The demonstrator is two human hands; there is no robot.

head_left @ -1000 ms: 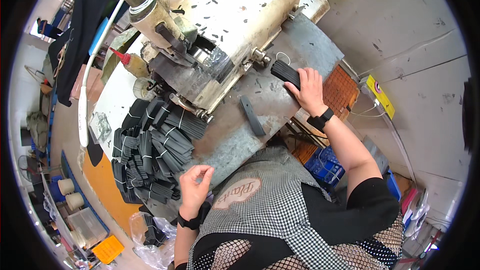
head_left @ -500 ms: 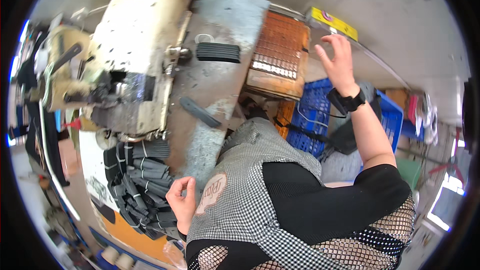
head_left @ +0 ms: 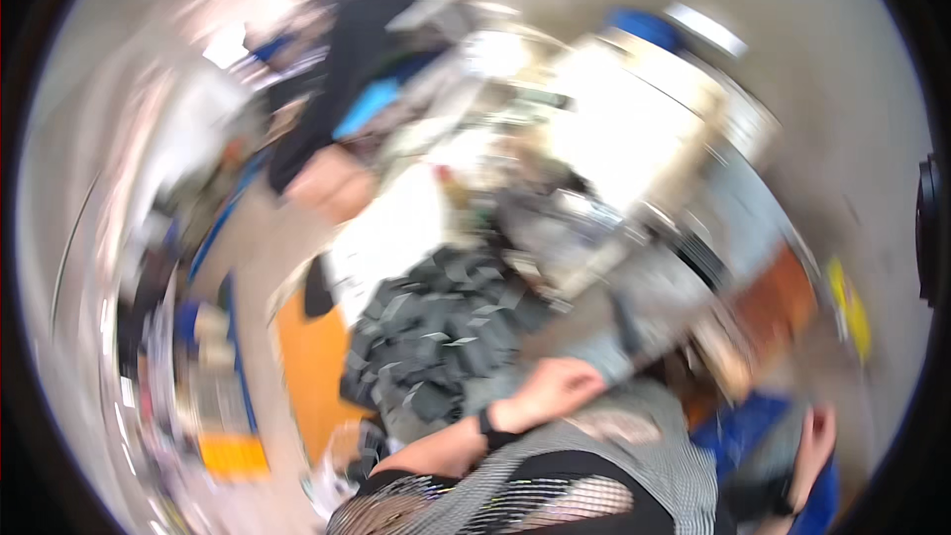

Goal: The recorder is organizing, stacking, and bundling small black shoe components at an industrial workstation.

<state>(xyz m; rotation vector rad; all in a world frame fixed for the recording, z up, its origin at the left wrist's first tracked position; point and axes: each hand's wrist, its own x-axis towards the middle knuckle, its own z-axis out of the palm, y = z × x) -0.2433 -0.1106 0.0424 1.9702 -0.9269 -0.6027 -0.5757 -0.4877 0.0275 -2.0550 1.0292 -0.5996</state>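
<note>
The whole head view is smeared by motion. My left hand hovers in front of my apron near the worktop's near edge; its fingers are too blurred to read, and I see nothing plainly held. To its left lies a heap of dark grey fabric bundles with pale bands. My right hand is low at the right, near a blue plastic crate, fingers upward and blurred. On the grey metal worktop are a stack of black strips and a single dark grey strip.
A large cream machine stands on the worktop beyond the heap. Right of it is a reddish-brown box, with a yellow object by the wall. An orange board lies left of the heap; dark cloth hangs farther back.
My view has swung left, so the machine and worktop appear farther right. My right hand has dropped from raised above the blue crate to low beside it. My left hand now reaches across my apron.
</note>
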